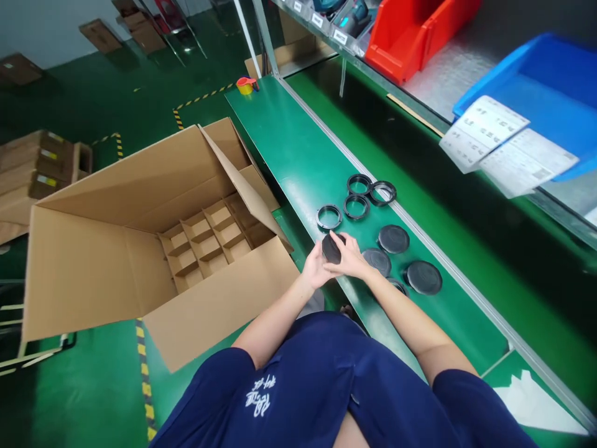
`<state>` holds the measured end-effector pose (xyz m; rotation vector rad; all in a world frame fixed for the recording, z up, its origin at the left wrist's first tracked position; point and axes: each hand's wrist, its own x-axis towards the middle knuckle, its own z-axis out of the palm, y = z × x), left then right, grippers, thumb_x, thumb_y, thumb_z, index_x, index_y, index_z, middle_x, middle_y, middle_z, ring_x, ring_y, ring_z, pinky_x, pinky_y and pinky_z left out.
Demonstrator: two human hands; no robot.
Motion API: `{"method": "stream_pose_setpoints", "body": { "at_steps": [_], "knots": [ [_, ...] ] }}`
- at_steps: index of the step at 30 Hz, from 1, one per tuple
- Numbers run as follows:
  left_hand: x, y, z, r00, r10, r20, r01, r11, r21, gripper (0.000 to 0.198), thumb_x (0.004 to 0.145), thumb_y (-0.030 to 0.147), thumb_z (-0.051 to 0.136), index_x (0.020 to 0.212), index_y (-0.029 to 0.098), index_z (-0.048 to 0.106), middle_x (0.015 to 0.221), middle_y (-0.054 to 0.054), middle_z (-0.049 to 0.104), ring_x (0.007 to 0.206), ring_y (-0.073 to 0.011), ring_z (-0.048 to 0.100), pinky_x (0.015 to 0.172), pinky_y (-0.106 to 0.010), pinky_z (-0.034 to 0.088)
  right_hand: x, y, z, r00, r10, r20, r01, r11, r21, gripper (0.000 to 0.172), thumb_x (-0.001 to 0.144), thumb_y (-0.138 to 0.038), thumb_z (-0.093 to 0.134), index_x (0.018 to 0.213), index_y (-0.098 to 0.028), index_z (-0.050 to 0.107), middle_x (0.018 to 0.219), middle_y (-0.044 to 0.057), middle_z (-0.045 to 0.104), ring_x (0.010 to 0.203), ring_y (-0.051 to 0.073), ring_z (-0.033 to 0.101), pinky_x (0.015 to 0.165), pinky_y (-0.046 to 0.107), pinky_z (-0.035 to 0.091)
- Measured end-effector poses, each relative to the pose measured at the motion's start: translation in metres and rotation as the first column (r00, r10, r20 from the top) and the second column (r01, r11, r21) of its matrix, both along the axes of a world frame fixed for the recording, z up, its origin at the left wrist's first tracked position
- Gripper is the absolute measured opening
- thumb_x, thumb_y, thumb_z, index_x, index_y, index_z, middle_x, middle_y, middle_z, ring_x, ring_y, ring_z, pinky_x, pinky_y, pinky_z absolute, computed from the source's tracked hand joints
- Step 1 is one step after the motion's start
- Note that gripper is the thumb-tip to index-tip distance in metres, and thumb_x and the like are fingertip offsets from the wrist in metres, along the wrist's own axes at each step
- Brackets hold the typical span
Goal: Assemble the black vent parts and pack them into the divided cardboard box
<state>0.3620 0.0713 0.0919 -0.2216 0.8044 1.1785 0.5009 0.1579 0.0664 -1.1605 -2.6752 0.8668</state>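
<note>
White characters (pixel 259 395) on navy shirt (pixel 298 386); both hands (pixel 345 258) hold black disc (pixel 330 249).

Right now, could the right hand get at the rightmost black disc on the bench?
Probably yes: the right hand is close, but must first release the black disc shared with the left hand. Only a low, flat disc lies before the far disc.

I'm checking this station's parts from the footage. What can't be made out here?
All in the head view:
The black disc: mostly covered by the left hand and right hand.
The dark round part: partly hidden by the right forearm.
The carton's divider: far end hidden by the inner flap.
The printed sheets: text too small to read.
The shelf tools: cut off by the top edge.
</note>
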Motion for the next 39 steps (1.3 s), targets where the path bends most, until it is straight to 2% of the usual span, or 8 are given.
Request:
{"method": "stream_pose_setpoints", "body": {
  "at_steps": [9, 14, 20, 22, 25, 30, 35, 39],
  "knots": [
    [-0.126, -0.030, -0.038, 0.985, 0.120, -0.122, -0.144, 0.967, -0.211, 0.050, 0.102, 0.050, 0.050, 0.142, 0.020, 0.055, 0.146, -0.017, 0.059, 0.130, -0.0274, 0.063, 0.110, -0.048, 0.051, -0.101, 0.102, -0.066, 0.963, -0.168, 0.211, 0.149, 0.983, 0.103, 0.109, 0.081, -0.076, 0.065, 0.163, -0.011, 0.033, 0.169, 0.027, 0.017, 0.155, 0.048, 0.016, 0.123, 0.068, 0.003],
    [-0.134, -0.044, -0.056, 0.993, 0.044, -0.113, -0.083, 0.926, -0.368, 0.033, 0.103, 0.037, 0.051, 0.120, 0.014, 0.067, 0.121, -0.017, 0.073, 0.113, -0.0231, 0.072, 0.103, -0.038, 0.057, -0.111, 0.098, -0.057, 0.970, -0.228, 0.085, 0.205, 0.954, 0.217, 0.081, 0.103, -0.057, 0.036, 0.168, -0.012, 0.019, 0.174, 0.017, 0.006, 0.161, 0.036, 0.001, 0.128, 0.061, 0.000],
    [-0.121, -0.024, -0.072, 0.938, -0.195, -0.286, 0.088, 0.933, -0.349, 0.020, 0.097, 0.030, 0.059, 0.104, 0.015, 0.070, 0.109, -0.013, 0.075, 0.100, -0.0215, 0.074, 0.098, -0.037, 0.058, -0.117, 0.091, -0.070, 0.969, -0.145, 0.199, 0.127, 0.987, 0.098, 0.075, 0.105, -0.052, 0.037, 0.164, -0.008, 0.029, 0.173, 0.017, 0.016, 0.161, 0.032, 0.012, 0.130, 0.056, -0.001],
    [-0.112, -0.005, -0.075, 0.803, -0.291, -0.520, 0.150, 0.943, -0.295, 0.019, 0.091, 0.030, 0.065, 0.104, 0.017, 0.069, 0.110, -0.012, 0.074, 0.107, -0.0248, 0.071, 0.104, -0.041, 0.055, -0.114, 0.088, -0.072, 0.974, -0.134, 0.185, 0.124, 0.990, 0.065, 0.074, 0.105, -0.052, 0.036, 0.165, -0.010, 0.027, 0.173, 0.015, 0.015, 0.161, 0.031, 0.011, 0.130, 0.056, 0.002],
    [-0.094, 0.039, -0.072, 0.368, -0.287, -0.884, 0.338, 0.927, -0.161, 0.032, 0.086, 0.031, 0.070, 0.116, 0.021, 0.067, 0.127, -0.014, 0.069, 0.129, -0.0305, 0.060, 0.118, -0.048, 0.041, -0.092, 0.085, -0.062, 0.970, -0.199, 0.138, 0.199, 0.980, 0.014, 0.071, 0.105, -0.049, 0.035, 0.165, -0.010, 0.029, 0.174, 0.015, 0.015, 0.161, 0.031, 0.010, 0.130, 0.056, 0.007],
    [-0.060, 0.120, -0.066, -0.272, -0.123, -0.954, 0.678, 0.680, -0.281, 0.101, 0.066, 0.035, 0.092, 0.155, 0.026, 0.045, 0.174, -0.018, 0.008, 0.159, -0.0485, -0.003, 0.123, -0.071, 0.004, 0.024, 0.078, -0.037, 0.862, -0.506, -0.016, 0.506, 0.861, 0.057, 0.058, 0.104, -0.043, 0.035, 0.150, -0.012, 0.053, 0.160, 0.017, 0.045, 0.151, 0.032, 0.032, 0.127, 0.052, 0.020],
    [-0.026, 0.157, -0.076, -0.585, -0.290, -0.757, 0.641, 0.406, -0.651, 0.122, 0.061, 0.032, 0.093, 0.163, 0.040, 0.027, 0.174, -0.016, 0.002, 0.156, -0.0539, -0.005, 0.114, -0.082, 0.016, 0.140, 0.033, -0.033, 0.773, -0.634, 0.017, 0.635, 0.773, 0.000, 0.053, 0.101, -0.048, 0.037, 0.128, -0.014, 0.068, 0.124, 0.018, 0.067, 0.117, 0.032, 0.058, 0.107, 0.049, 0.045],
    [-0.006, 0.134, -0.070, -0.632, -0.343, -0.695, 0.504, 0.499, -0.705, 0.117, 0.066, 0.032, 0.087, 0.164, 0.040, 0.024, 0.173, -0.017, 0.005, 0.156, -0.0529, 0.005, 0.114, -0.075, 0.030, 0.134, -0.009, -0.042, 0.862, -0.455, 0.223, 0.450, 0.890, 0.078, 0.084, 0.086, -0.065, 0.062, 0.153, -0.016, 0.047, 0.152, 0.022, 0.044, 0.133, 0.040, 0.044, 0.108, 0.055, 0.040]
  ]
}}
